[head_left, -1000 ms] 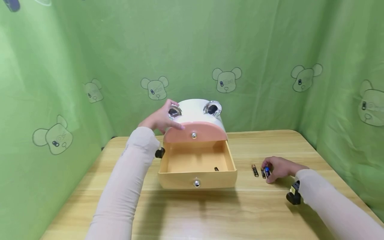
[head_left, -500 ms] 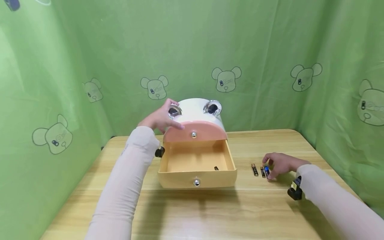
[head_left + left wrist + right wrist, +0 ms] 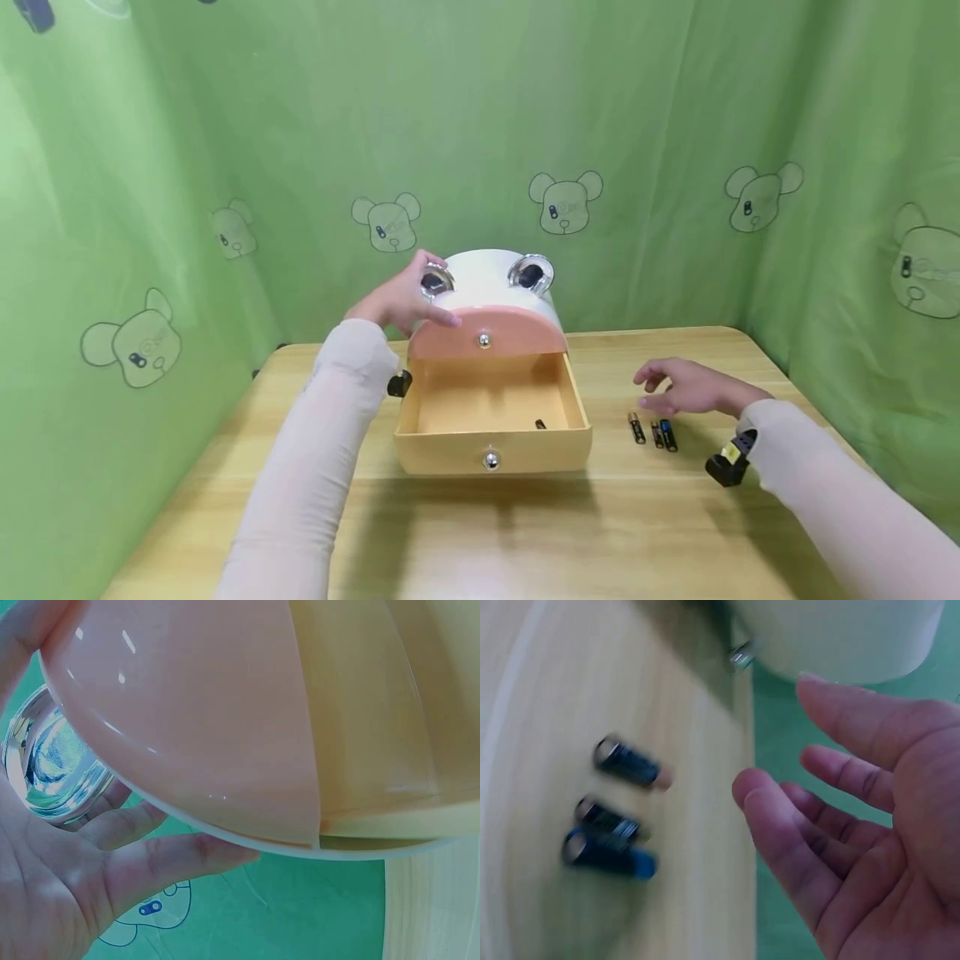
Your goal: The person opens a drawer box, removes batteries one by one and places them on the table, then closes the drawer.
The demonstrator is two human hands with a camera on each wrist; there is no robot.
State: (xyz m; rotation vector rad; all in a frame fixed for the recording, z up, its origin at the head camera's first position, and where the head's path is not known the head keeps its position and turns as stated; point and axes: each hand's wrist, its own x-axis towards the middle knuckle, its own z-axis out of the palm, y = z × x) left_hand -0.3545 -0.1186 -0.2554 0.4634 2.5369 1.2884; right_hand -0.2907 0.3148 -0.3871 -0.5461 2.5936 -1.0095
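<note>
A frog-faced desktop drawer box [image 3: 483, 279] with a white top stands at the table's back middle. My left hand [image 3: 401, 296] grips its upper left corner around one silver-rimmed eye [image 3: 56, 757], thumb on the front. The pink upper drawer [image 3: 517, 333] is closed. Below it, the yellow lower drawer [image 3: 491, 396] is pulled out, with a small dark battery [image 3: 540, 424] inside. My right hand [image 3: 693, 387] hovers with nothing in it, fingers relaxed and apart. Beneath it on the table lie two black-and-copper batteries [image 3: 636, 427] [image 3: 611, 819] and a blue-and-black battery [image 3: 668, 435].
The wooden table [image 3: 637, 533] reaches back to a green curtain [image 3: 465, 125] printed with bear heads, which also surrounds both sides. The pulled-out drawer juts forward over the table's middle.
My right hand has come off the blue battery, rising and moving back and left with its fingers parted. The batteries stay on the table. My left hand keeps its place on the box.
</note>
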